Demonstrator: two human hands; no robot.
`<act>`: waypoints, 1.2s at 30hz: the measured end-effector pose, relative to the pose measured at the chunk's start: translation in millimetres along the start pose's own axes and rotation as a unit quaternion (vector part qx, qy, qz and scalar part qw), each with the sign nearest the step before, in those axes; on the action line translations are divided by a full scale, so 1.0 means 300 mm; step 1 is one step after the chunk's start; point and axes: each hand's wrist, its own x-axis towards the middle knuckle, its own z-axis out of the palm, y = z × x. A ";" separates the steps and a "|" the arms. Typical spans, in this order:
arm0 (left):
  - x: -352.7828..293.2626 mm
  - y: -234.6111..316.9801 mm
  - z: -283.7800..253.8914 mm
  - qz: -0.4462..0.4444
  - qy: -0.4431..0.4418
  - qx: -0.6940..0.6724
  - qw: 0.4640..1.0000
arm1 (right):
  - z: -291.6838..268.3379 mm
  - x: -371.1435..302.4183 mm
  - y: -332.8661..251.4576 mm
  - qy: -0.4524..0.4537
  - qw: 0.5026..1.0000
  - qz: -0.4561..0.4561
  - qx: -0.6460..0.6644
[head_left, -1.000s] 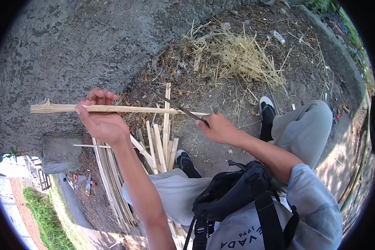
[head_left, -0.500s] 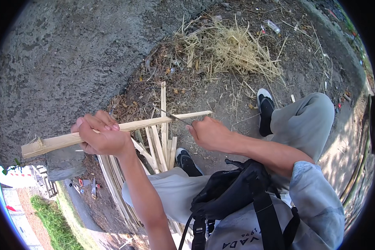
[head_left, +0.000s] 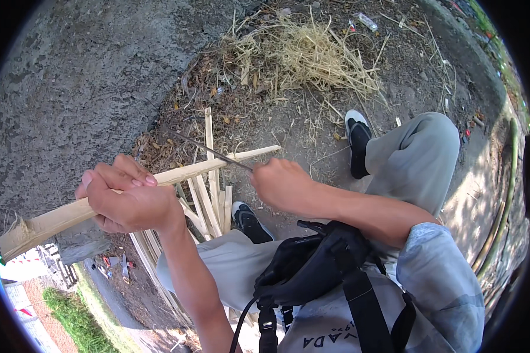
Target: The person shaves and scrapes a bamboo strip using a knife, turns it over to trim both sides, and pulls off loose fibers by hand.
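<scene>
My left hand (head_left: pixel 132 200) is wrapped around a long pale bamboo strip (head_left: pixel 185 172), palm side up. The strip's thick, frayed end (head_left: pixel 41 226) juts out at the left, and its thin tip (head_left: pixel 271 149) points right and slightly up. In my right hand (head_left: pixel 284 187) is a knife, its handle hidden by the fingers. The narrow dark knife blade (head_left: pixel 209 150) lies across the strip near the thin tip, reaching up and left beyond it. A thin curl of shaving (head_left: pixel 237 147) shows beside the blade.
Several pale strips (head_left: pixel 211 203) lean below my hands, by my left shoe (head_left: pixel 250 223). Beyond is a heap of shavings (head_left: pixel 318 62) next to a rough concrete slab (head_left: pixel 100 76). Tools (head_left: pixel 125 269) lie at lower left; long poles (head_left: pixel 500 226) lie at far right. A black bag (head_left: pixel 318 265) hangs at my front.
The view has shifted, carrying the scene leftward. The knife has slid so more blade shows past the strip, and it crosses slightly closer to the thin tip. Both hands keep their grip.
</scene>
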 end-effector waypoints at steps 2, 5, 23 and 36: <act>0.006 -0.021 0.015 0.008 -0.004 -0.012 1.000 | 0.064 0.021 0.123 0.018 1.000 0.015 -0.019; 0.027 -0.040 -0.014 0.027 -0.034 -0.021 0.999 | 0.015 -0.007 0.064 -0.062 0.995 0.079 -0.028; -0.009 -0.016 0.007 -0.004 -0.059 -0.063 0.996 | 0.035 0.031 0.080 -0.017 0.998 0.048 0.026; 0.004 -0.015 0.005 0.018 -0.099 -0.075 0.992 | 0.008 0.046 0.007 0.018 0.996 0.029 0.077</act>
